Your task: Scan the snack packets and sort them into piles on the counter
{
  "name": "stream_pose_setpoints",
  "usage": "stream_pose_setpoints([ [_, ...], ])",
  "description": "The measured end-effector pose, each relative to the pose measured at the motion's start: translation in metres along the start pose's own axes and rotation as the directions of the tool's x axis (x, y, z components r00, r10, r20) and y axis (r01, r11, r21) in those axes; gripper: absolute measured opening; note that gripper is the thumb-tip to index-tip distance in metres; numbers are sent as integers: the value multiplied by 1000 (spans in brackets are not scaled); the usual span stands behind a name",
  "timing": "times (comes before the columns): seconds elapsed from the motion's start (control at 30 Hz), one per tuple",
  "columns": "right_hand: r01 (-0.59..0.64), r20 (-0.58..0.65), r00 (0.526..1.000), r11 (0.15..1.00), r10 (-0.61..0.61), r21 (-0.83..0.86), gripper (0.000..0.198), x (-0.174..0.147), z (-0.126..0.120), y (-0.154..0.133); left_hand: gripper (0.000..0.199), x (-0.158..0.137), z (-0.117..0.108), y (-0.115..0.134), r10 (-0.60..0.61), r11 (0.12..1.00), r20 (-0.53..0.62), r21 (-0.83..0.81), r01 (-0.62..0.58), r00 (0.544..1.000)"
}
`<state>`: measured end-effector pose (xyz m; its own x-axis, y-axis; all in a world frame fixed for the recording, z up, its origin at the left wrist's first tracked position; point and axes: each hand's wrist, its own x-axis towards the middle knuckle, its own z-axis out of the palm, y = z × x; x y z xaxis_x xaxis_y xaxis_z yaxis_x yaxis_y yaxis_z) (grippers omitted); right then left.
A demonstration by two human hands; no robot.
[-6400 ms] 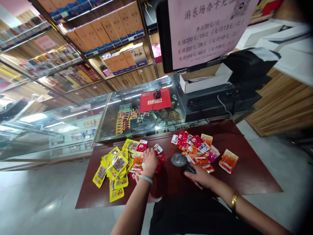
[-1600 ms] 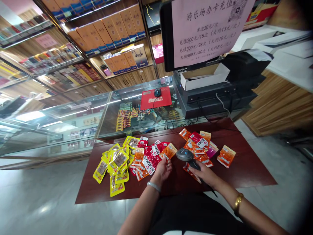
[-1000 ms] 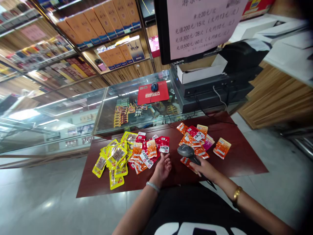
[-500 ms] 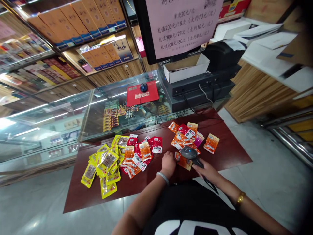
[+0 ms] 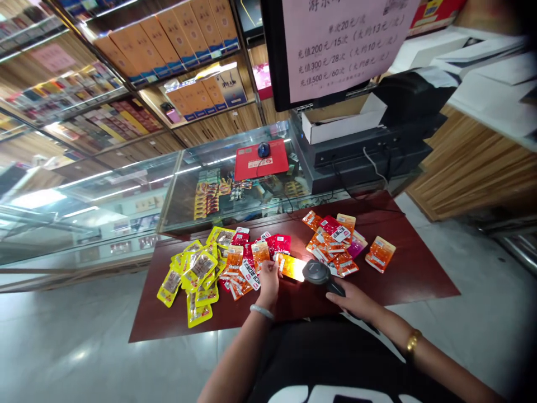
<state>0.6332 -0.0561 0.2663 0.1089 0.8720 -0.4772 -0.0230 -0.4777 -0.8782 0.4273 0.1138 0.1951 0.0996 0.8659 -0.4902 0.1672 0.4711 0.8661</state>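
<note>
Pinched in my left hand [image 5: 269, 282] is the left end of an orange snack packet [image 5: 289, 266], just above the dark red tabletop [image 5: 289, 302]. My right hand [image 5: 350, 299] grips the handle of a black barcode scanner [image 5: 318, 273], whose bright light falls on that packet. Left of my left hand lie red and orange packets [image 5: 251, 263], partly overlapping. Beyond them is a heap of yellow-edged snack packets [image 5: 199, 271]. Past the scanner is another pile of orange and red packets [image 5: 331, 240], and a single orange packet [image 5: 380, 254] lies apart on the right.
Behind the tabletop stands a glass display counter [image 5: 176, 184] with a red mat and mouse [image 5: 264, 149] on it. A monitor with a pink price sheet [image 5: 335, 50] rises above a black cash drawer [image 5: 364, 148]. Shelves of boxes [image 5: 168, 42] line the back.
My left hand has moved left with an orange packet from beside the right pile. The scanner now points left, its light shining on the packet. The whole view has shifted somewhat.
</note>
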Motion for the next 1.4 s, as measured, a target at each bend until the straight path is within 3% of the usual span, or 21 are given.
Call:
stream_pose_setpoints([
  [0.13, 39, 7, 999, 999, -39, -15, 49, 6, 4, -2, 29, -3, -13, 7, 52, 992, -54, 120, -46, 997],
  [0.2, 56, 20, 998, 998, -56, -19, 49, 7, 4, -1, 25, -1, -28, 18, 128, 971, -140, 219, -95, 982],
  [0.23, 59, 24, 998, 998, -58, -20, 49, 6, 4, 1, 23, 0, -36, 25, 208, 947, -212, 288, -142, 955],
  [0.3, 51, 26, 998, 999, -50, -18, 47, 5, 3, 5, 24, 3, -47, 40, 418, 861, -338, 443, -249, 843],
  [0.33, 41, 15, 999, 999, -41, -14, 46, 4, 2, 8, 28, 4, -49, 47, 504, 811, -348, 504, -295, 791],
  [0.37, 27, -2, 1000, 1000, -27, -8, 45, 2, 1, 10, 33, 5, -46, 53, 556, 773, -320, 537, -336, 767],
  [0.43, -5, -38, 999, 1000, 5, 7, 46, -1, -1, 15, 31, 6, -29, 57, 548, 768, -174, 493, -409, 818],
  [0.5, -37, -72, 997, 999, 39, 30, 49, -5, -4, 18, 24, 7, 2, 54, 430, 845, 33, 337, -415, 902],
  [0.53, -48, -85, 995, 998, 52, 42, 50, -7, -5, 19, 22, 7, 20, 50, 360, 890, 131, 251, -382, 924],
  [0.63, -47, -139, 989, 996, 58, 81, 51, -14, -10, 18, 28, 5, 75, 37, 223, 944, 342, 158, -290, 913],
  [0.77, -38, -206, 977, 993, 61, 113, 49, -22, -17, 19, 44, 4, 126, 29, 214, 914, 396, 241, -326, 893],
  [0.9, -49, -231, 970, 991, 76, 121, 48, -28, -22, 18, 49, 5, 147, 29, 226, 893, 371, 290, -344, 901],
  [1.0, -45, -223, 972, 991, 73, 128, 49, -30, -24, 15, 40, 10, 140, 25, 167, 887, 385, 343, -309, 908],
  [1.13, -43, -194, 978, 988, 72, 146, 51, -26, -24, 13, 24, 18, 108, 10, 33, 866, 395, 447, -223, 918],
  [1.3, -91, -146, 983, 984, 113, 150, 52, -17, -19, 22, 26, 17, 62, -9, -90, 972, 314, 233, 15, 945],
  [1.4, -84, -125, 987, 989, 99, 120, 45, -13, -17, 23, 27, 9, 42, -11, -87, 995, 336, 72, 66, 938],
])
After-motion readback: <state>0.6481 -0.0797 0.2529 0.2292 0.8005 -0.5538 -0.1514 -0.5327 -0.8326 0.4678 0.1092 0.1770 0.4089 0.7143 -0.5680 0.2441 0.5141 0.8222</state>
